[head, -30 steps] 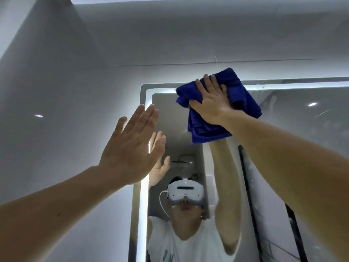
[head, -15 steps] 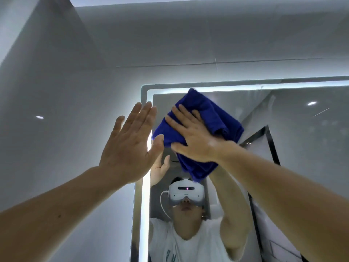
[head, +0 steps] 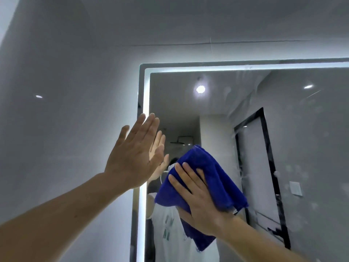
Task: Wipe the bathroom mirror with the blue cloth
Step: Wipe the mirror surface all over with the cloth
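The bathroom mirror (head: 217, 103) fills the right half of the head view, framed by a lit white strip along its top and left edges. A folded blue cloth (head: 213, 178) lies flat against the glass in the lower middle. My right hand (head: 198, 201) presses it there with straight, spread fingers. My left hand (head: 136, 156) is held up flat with straight fingers at the mirror's lit left edge, beside the cloth and apart from it. The glass shows smears and water spots on its right side.
A grey tiled wall (head: 66, 110) lies left of and above the mirror. The reflection shows a person in a white shirt behind the cloth, a black-framed door (head: 264, 167) and ceiling spotlights.
My right hand has swept the cloth from the mirror's top edge down and slightly left, then lower across the glass. My left hand stays at the mirror's left edge.
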`<state>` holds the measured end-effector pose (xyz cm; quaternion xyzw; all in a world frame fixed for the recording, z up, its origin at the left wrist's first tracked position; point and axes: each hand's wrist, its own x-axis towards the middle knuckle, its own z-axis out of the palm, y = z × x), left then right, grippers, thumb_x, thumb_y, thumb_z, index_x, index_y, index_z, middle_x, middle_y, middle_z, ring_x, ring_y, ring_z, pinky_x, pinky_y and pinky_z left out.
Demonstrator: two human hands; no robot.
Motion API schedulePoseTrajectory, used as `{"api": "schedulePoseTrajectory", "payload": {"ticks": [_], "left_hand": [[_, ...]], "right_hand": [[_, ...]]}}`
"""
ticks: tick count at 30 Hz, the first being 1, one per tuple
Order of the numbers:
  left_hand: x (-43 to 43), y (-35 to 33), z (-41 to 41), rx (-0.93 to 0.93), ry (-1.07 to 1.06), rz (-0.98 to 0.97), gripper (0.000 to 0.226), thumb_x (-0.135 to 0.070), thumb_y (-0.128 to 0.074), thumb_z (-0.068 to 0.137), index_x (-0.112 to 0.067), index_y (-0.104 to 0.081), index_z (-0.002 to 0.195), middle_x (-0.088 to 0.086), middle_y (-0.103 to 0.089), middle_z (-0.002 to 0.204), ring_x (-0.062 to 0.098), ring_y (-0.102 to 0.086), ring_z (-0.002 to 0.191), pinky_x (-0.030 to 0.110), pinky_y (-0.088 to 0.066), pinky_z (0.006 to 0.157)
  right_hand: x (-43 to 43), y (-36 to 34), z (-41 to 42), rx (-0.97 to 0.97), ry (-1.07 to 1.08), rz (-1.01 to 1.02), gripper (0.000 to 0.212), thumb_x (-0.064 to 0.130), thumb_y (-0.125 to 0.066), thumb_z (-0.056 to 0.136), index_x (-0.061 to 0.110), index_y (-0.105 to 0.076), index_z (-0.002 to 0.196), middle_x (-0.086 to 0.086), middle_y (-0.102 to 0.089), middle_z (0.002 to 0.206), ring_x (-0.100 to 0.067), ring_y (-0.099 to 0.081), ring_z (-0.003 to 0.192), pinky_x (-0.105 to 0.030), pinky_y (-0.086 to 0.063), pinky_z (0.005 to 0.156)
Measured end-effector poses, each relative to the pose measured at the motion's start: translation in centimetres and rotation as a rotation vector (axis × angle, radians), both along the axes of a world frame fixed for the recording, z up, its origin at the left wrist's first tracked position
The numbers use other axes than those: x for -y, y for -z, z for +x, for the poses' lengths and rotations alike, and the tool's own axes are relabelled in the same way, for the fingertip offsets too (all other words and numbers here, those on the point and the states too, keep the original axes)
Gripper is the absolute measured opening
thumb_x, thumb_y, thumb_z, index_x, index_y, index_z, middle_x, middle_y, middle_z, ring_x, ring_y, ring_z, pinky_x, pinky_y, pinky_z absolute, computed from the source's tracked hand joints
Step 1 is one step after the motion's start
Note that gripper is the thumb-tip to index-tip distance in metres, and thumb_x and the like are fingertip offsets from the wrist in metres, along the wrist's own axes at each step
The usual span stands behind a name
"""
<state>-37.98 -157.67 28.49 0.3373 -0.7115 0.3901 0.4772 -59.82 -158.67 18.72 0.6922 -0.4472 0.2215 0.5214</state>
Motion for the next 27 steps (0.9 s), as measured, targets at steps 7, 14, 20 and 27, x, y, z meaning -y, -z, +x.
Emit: {"api": "schedulePoseTrajectory", "payload": {"ticks": [7, 14, 20, 27], "left_hand": [[0.7, 1.3, 0.7, 0.029, -0.019, -0.003, 0.068, -0.060, -0.007, 0.095, -0.027, -0.002, 0.155, -0.013, 0.010, 0.160, 0.006, 0.014, 0.148, 0.036, 0.006, 0.119], [1.9, 1.6, 1.7, 0.011, -0.033, -0.028, 0.069, -0.059, -0.013, 0.097, -0.025, -0.012, 0.158, -0.010, 0.002, 0.163, 0.004, 0.014, 0.147, 0.035, 0.008, 0.118], [2.6, 3.3, 0.9, -0.012, -0.013, 0.002, 0.068, -0.057, -0.013, 0.098, -0.025, -0.012, 0.157, -0.010, 0.003, 0.162, 0.005, 0.012, 0.148, 0.034, 0.008, 0.118], [2.2, 8.0, -0.6, 0.016, 0.042, 0.084, 0.068, -0.056, -0.014, 0.099, -0.020, -0.018, 0.156, -0.005, -0.008, 0.164, 0.013, 0.001, 0.151, 0.040, -0.002, 0.120]], "right_hand": [[0.1, -13.4, -3.1, 0.071, -0.003, -0.079, 0.072, 0.045, -0.045, 0.097, 0.029, -0.006, 0.156, 0.003, 0.012, 0.162, -0.018, 0.018, 0.148, -0.036, 0.020, 0.116], [2.4, -18.8, 1.0, 0.462, 0.091, -0.251, 0.074, 0.059, -0.029, 0.097, 0.027, 0.003, 0.156, -0.008, 0.015, 0.163, -0.027, 0.018, 0.148, -0.045, 0.019, 0.113], [2.2, -12.1, 1.6, 0.304, 0.079, -0.253, 0.074, 0.061, -0.023, 0.096, 0.025, 0.002, 0.156, -0.006, 0.011, 0.163, -0.026, 0.014, 0.149, -0.041, 0.024, 0.112], [1.2, 0.7, 2.3, 0.310, 0.014, -0.172, 0.068, 0.053, -0.033, 0.095, 0.021, -0.025, 0.154, -0.010, -0.013, 0.163, -0.030, -0.006, 0.150, -0.049, 0.003, 0.120]]}}
